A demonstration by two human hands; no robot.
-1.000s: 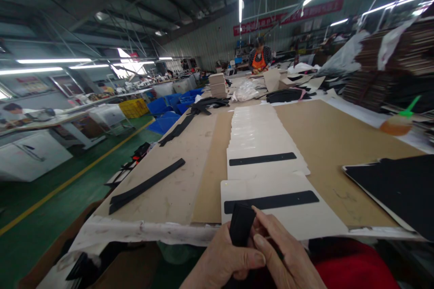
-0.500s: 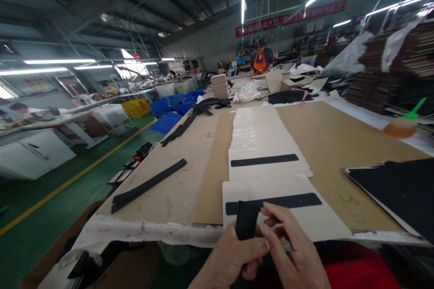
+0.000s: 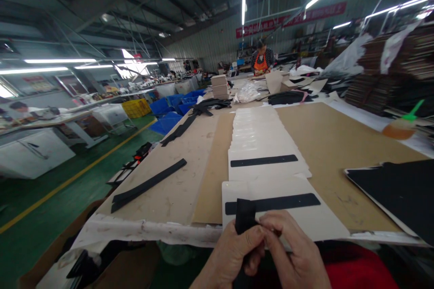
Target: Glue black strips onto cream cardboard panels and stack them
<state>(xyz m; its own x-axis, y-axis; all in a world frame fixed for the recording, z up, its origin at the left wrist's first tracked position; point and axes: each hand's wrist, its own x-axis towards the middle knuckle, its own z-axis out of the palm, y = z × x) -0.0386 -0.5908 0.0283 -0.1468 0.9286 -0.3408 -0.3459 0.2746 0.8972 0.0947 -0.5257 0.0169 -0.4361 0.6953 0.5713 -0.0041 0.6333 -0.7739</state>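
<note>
My left hand (image 3: 233, 248) is closed around a black strip (image 3: 244, 216), which stands up out of the fist at the table's near edge. Close beside it, my right hand (image 3: 294, 244) has thumb and fingertips pinched together against the left thumb. Whatever lies in that pinch is too small or hidden to make out. Just beyond the hands lies a white board (image 3: 318, 223) with a flat black strip (image 3: 291, 201) across it. Behind it, a row of overlapping white boards (image 3: 257, 135) runs away from me, the nearest one bearing another black strip (image 3: 264, 160).
Loose black strips (image 3: 149, 185) lie on the table's left. A black sheet pile (image 3: 396, 189) covers the right corner. A bottle with a green nozzle (image 3: 400, 127) stands at far right. At the far end, a person in an orange apron (image 3: 261, 62) stands among materials.
My right fingertips have come down from near the strip's upper edge and closed into a tighter pinch by the left thumb. The strip's top has turned slightly.
</note>
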